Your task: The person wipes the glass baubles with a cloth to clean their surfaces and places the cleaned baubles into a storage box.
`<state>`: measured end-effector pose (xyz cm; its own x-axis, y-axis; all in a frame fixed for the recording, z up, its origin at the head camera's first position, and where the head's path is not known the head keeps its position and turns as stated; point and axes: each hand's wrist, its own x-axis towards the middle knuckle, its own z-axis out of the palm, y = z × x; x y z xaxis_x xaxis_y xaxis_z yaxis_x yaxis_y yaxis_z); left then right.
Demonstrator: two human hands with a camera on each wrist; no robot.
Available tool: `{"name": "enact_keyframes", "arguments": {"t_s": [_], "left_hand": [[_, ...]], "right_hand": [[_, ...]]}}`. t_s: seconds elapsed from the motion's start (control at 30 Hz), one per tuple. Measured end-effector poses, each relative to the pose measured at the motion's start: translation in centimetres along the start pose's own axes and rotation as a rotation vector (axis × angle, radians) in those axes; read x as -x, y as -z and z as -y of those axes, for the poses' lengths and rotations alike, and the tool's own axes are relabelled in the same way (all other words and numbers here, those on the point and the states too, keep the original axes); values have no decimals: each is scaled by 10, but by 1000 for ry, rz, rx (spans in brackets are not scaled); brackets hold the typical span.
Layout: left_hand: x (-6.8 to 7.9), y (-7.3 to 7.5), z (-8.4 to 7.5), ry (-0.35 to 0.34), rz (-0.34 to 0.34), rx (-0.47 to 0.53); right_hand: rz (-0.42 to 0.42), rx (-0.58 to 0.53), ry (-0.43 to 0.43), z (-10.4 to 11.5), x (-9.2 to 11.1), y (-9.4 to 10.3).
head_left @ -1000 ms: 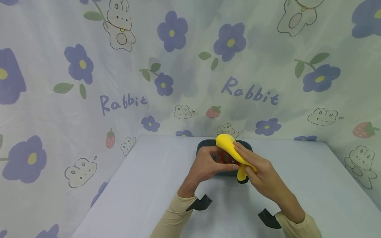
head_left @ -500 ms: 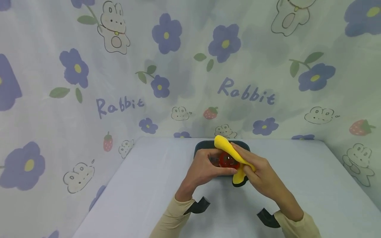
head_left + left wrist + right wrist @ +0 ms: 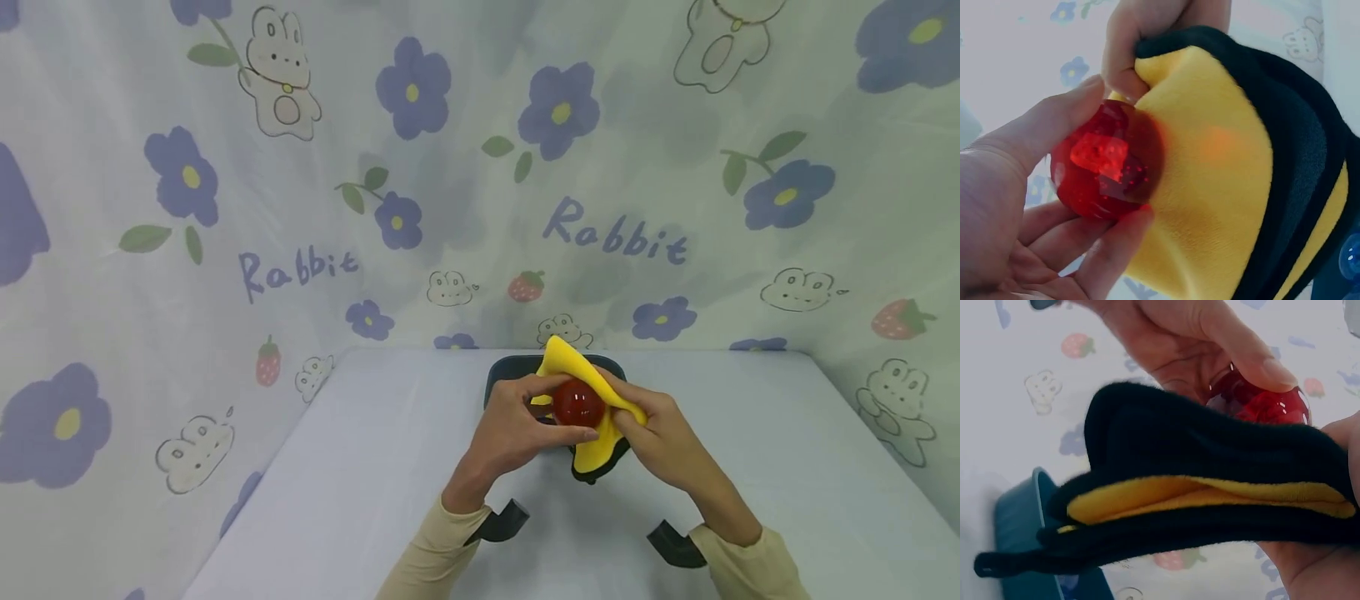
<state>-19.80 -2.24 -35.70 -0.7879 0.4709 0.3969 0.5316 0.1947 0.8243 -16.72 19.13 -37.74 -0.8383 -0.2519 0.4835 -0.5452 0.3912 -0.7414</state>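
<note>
A shiny, see-through red ball (image 3: 578, 405) is gripped between the thumb and fingers of my left hand (image 3: 517, 423). Light passes through it in the left wrist view, where the ball (image 3: 1108, 160) shows small bubbles or specks inside. My right hand (image 3: 663, 433) pinches a folded cloth (image 3: 596, 454), yellow on one face with a dark border and dark back. The yellow face of the cloth (image 3: 1210, 169) lies against the ball's side. From the right wrist, the dark folds of the cloth (image 3: 1210, 450) cover the ball's lower part.
Behind the hands, a dark teal bin (image 3: 504, 367) stands on the white table (image 3: 405, 433). Its wall (image 3: 1016, 519) shows at the lower left of the right wrist view. A blue clear ball (image 3: 1350, 257) is partly visible at the left wrist view's edge. A printed curtain (image 3: 465, 167) hangs behind.
The red ball has come into fuller view between the left fingers. The cloth has opened out around it, its lower corner swinging left and down. Both hands keep nearly the same place.
</note>
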Motion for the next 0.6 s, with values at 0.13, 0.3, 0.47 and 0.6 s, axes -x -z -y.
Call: {"name": "enact_keyframes", "arguments": {"t_s": [0.13,0.3,0.47,0.6], "left_hand": [[2,-1,3,-38,-46,-2],[2,-3,7,-96,-144,10],[0,-4,10,-133,-206,9],[-1,-4,12,-126,-239,13]], "right_hand": [[-5,-54,-67,-2,0,-1],[-28,-108,-114,-2,1,-6],[-28,-163,-150,0,0,-10],[-24,-187,-178,3,-1,-12]]}}
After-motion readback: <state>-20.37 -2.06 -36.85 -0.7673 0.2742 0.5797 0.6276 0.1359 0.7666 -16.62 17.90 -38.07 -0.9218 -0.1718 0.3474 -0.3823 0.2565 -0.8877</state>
